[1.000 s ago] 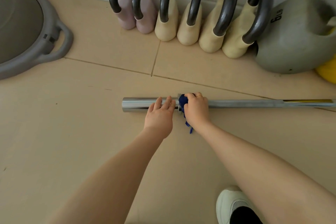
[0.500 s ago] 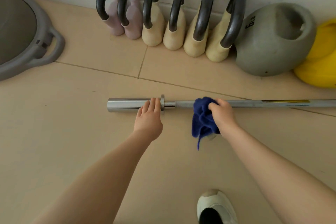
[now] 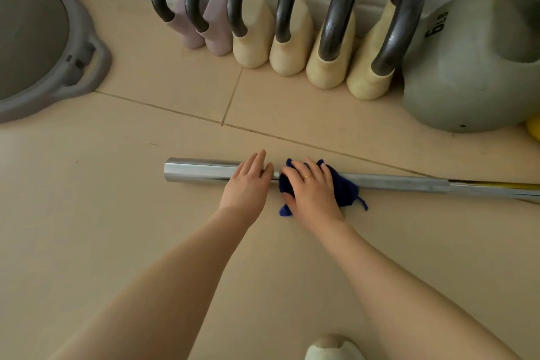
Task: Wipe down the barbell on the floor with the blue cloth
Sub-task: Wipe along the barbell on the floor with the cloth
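Observation:
A chrome barbell (image 3: 201,172) lies across the tiled floor, its thick sleeve end at the left and its thinner shaft running off the right edge. My left hand (image 3: 248,184) rests flat on the sleeve near the collar, fingers together. A dark blue cloth (image 3: 343,184) is bunched over the shaft just right of the collar. My right hand (image 3: 311,190) presses down on the cloth with the fingers spread over it; a ring shows on one finger. The collar itself is hidden under my hands.
Several kettlebells (image 3: 254,23) with dark handles stand in a row against the back wall. A large grey 6 LB kettlebell (image 3: 467,67) sits at the right, a yellow one (image 3: 533,128) beside it. A grey balance trainer (image 3: 58,47) lies at the left. My shoe (image 3: 333,348) shows at the bottom.
My right hand has slid the blue cloth left along the shaft, back up against the collar. My left hand has stayed on the sleeve.

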`<state>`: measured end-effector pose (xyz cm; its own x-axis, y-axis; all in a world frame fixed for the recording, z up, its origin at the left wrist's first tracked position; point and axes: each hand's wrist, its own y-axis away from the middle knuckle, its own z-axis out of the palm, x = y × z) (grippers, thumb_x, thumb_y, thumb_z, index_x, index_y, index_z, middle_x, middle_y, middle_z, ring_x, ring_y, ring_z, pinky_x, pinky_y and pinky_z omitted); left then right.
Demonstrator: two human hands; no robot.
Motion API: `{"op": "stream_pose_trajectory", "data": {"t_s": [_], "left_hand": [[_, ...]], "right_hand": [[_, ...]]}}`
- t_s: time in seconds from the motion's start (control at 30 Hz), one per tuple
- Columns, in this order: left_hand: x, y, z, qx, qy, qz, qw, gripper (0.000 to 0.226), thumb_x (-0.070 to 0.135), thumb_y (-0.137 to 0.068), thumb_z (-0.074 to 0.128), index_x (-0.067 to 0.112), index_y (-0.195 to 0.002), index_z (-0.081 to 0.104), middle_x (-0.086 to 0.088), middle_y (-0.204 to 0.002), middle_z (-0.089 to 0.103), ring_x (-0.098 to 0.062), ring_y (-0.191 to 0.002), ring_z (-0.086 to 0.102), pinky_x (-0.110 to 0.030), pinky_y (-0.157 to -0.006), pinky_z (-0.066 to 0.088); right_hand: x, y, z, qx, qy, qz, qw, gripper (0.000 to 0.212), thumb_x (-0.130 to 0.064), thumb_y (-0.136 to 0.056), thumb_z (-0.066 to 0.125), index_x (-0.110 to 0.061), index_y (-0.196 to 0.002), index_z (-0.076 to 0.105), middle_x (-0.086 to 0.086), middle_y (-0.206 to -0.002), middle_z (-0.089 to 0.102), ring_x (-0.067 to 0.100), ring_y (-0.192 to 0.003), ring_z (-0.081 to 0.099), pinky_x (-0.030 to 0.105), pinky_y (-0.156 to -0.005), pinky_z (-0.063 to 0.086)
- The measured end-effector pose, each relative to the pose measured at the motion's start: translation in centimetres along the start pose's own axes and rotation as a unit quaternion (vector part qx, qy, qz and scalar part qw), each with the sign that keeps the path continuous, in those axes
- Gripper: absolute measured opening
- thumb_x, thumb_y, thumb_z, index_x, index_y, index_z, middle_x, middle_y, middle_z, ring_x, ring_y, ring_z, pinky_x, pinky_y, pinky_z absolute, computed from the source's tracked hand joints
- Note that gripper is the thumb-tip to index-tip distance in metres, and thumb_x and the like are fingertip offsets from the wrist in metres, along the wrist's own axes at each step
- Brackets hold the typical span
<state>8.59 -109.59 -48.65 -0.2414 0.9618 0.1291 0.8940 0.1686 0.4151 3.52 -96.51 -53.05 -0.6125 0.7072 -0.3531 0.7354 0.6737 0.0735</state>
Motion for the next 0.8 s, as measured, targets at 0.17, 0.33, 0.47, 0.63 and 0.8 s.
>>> {"op": "stream_pose_trajectory", "data": {"t_s": [0.17,0.33,0.47,0.63,0.8], "left_hand": [[-0.3,0.1,0.5,0.024,0.017,0.005,1.000,0.049,0.007,-0.095,0.043,0.011,-0.142,0.030,-0.007,-0.156,0.011,-0.020,-0.143,0.015,-0.025,-0.113,0.020],[-0.1,0.3,0.3,0.026,0.026,0.007,0.999,0.051,-0.002,-0.089,0.050,0.004,-0.138,0.040,-0.015,-0.153,0.023,-0.028,-0.141,0.025,-0.034,-0.112,0.026],[0.0,0.5,0.4,0.023,0.031,0.005,0.999,0.051,0.001,-0.093,0.046,0.007,-0.142,0.034,-0.013,-0.156,0.016,-0.026,-0.143,0.019,-0.032,-0.113,0.025],[-0.4,0.2,0.6,0.017,0.030,0.005,0.999,0.051,0.012,-0.098,0.041,0.014,-0.146,0.023,-0.006,-0.158,0.003,-0.021,-0.145,0.009,-0.027,-0.114,0.020],[-0.4,0.4,0.7,0.023,0.025,0.001,0.999,0.050,0.009,-0.096,0.043,0.014,-0.144,0.028,-0.006,-0.155,0.011,-0.021,-0.143,0.016,-0.026,-0.110,0.026]], "right_hand": [[0.2,-1.8,0.0,0.001,0.105,-0.030,0.994,0.028,-0.035,-0.078,0.068,-0.015,-0.096,0.064,0.003,-0.089,0.070,0.025,-0.078,0.066,0.034,-0.076,0.051],[0.2,-7.2,-2.8,-0.269,-0.042,0.139,0.952,0.036,-0.028,-0.094,0.030,-0.010,-0.101,0.060,0.013,-0.104,0.064,0.032,-0.093,0.059,0.035,-0.073,0.040],[0.8,-7.5,-2.3,-0.258,-0.083,0.132,0.954,0.038,-0.035,-0.094,0.029,-0.011,-0.096,0.059,0.013,-0.100,0.066,0.030,-0.079,0.055,0.034,-0.067,0.040],[2.3,0.2,1.1,0.041,0.179,-0.118,0.976,0.060,-0.047,-0.079,0.057,-0.010,-0.125,0.048,0.014,-0.118,0.056,0.032,-0.105,0.056,0.044,-0.093,0.047],[4.0,-1.1,2.4,0.140,0.213,-0.186,0.949,0.044,-0.030,-0.075,0.071,-0.012,-0.112,0.055,0.010,-0.096,0.061,0.027,-0.075,0.059,0.037,-0.069,0.053]]}}
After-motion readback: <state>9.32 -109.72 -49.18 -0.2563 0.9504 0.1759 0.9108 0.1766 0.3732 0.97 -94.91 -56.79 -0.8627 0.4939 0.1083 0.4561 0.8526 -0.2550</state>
